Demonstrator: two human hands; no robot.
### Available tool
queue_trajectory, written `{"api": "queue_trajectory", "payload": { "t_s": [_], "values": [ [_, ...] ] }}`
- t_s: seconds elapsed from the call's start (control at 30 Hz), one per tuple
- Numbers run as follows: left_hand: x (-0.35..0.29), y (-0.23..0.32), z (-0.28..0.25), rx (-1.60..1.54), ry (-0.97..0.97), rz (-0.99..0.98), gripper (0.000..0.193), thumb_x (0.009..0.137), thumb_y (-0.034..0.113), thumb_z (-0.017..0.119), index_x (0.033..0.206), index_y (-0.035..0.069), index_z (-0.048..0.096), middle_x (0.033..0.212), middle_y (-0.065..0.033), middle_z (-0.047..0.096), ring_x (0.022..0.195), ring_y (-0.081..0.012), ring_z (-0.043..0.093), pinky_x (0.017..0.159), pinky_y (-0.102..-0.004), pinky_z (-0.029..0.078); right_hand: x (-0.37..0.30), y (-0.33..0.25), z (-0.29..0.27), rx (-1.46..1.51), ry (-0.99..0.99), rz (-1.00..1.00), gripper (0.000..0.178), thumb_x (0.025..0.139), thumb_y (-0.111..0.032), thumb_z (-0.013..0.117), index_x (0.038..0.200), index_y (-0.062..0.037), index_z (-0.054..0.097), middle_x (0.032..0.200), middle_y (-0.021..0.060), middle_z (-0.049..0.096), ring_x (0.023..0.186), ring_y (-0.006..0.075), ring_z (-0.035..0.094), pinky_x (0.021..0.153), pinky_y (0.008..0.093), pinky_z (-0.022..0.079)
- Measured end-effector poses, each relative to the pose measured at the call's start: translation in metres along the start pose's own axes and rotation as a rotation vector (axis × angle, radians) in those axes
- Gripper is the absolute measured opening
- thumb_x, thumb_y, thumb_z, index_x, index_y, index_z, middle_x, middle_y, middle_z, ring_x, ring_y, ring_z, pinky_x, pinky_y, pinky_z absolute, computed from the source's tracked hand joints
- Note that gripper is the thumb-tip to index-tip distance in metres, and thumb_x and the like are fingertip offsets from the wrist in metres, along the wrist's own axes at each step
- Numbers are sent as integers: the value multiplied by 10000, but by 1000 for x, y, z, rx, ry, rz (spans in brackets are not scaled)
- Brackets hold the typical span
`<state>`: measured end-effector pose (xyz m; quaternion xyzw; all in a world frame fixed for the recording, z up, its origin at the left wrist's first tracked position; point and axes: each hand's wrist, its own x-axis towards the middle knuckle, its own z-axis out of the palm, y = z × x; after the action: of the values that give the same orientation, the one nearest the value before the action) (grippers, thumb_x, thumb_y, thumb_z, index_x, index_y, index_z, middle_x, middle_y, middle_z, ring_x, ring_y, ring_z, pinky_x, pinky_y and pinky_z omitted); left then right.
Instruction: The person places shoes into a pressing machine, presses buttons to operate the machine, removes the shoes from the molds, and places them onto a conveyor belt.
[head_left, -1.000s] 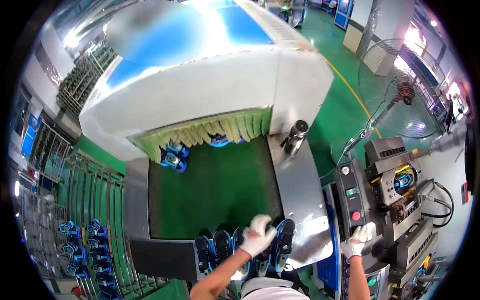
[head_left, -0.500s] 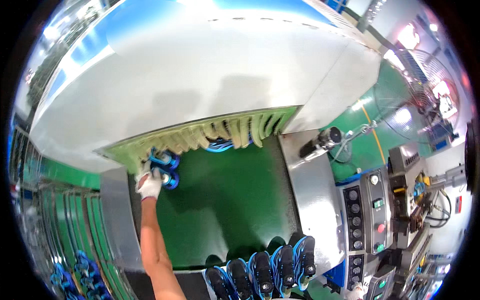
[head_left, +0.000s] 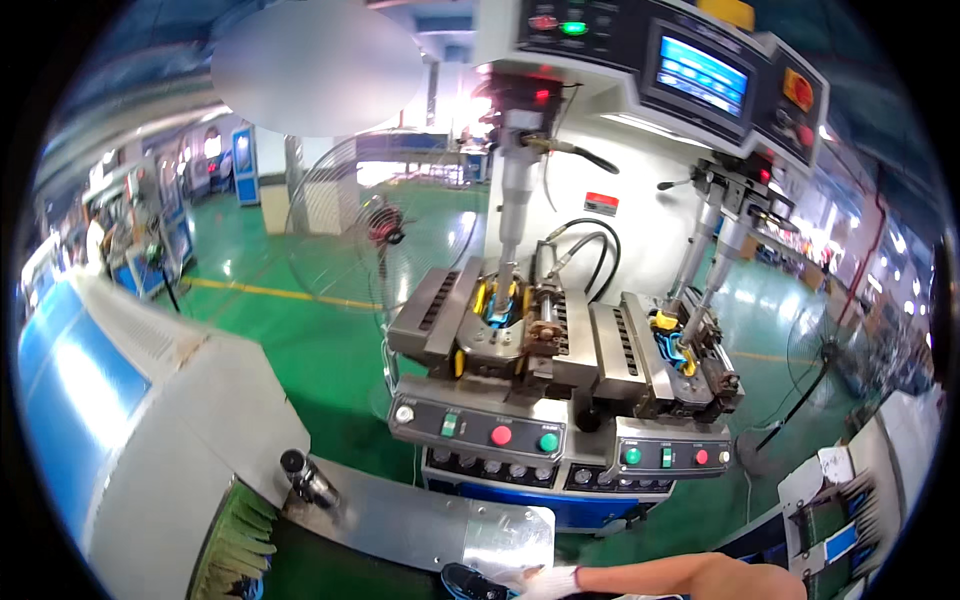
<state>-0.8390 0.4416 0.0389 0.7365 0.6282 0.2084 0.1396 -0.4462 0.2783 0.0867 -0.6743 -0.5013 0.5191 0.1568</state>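
Shoe (head_left: 468, 581), dark with blue edging, shows in the head view at the bottom edge of the frame, left of centre, partly cut off. It is just beside the front edge of the metal tabletop (head_left: 410, 512). The right hand (head_left: 550, 582), in a white glove, reaches in from the lower right, its fingers at the shoe's right end. Its grip is too cropped to judge: I cannot tell how far the fingers are closed or whether they bear any weight. The left hand is out of the frame, so its grip cannot be told either.

In the middle of the frame, the machine's left station has a blue piece (head_left: 495, 319) under its rod, and the right station has another blue piece (head_left: 668, 348). As far as this shows, both stations appear loaded, while the shoe by the hand is outside them. Whether either blue piece is finished cannot be judged. At the lower left, a blue patch (head_left: 257, 586) shows below the curtain (head_left: 230, 548).
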Motion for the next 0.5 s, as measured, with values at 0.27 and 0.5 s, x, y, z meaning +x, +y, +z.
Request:
{"api": "queue_trajectory", "payload": {
  "t_s": [0.27, 0.5],
  "values": [
    [-31, 335, 73, -205, -179, 928, 208, 908, 293, 663, 1052, 151, 711, 1080, -81, 688, 1055, -310, 647, 890, -454, 509, -26, 27, -37, -341, 910, -648, 737, 831, -36, 664, 1518, -94, 405, 951, 71, 669, 819, 188, 667, 700, 330, 542],
    [-54, 573, 63, -729, -329, 1358, 588, 836, 72, 779, 1358, -10, 521, 1296, -214, 575, 1147, -332, 607, 951, -399, 522, -209, 130, -132, 844, 810, 32, 808, 717, -449, 861, 1262, 77, 578, 1111, 145, 675, 970, 202, 671, 841, 334, 544]
  ]
}}
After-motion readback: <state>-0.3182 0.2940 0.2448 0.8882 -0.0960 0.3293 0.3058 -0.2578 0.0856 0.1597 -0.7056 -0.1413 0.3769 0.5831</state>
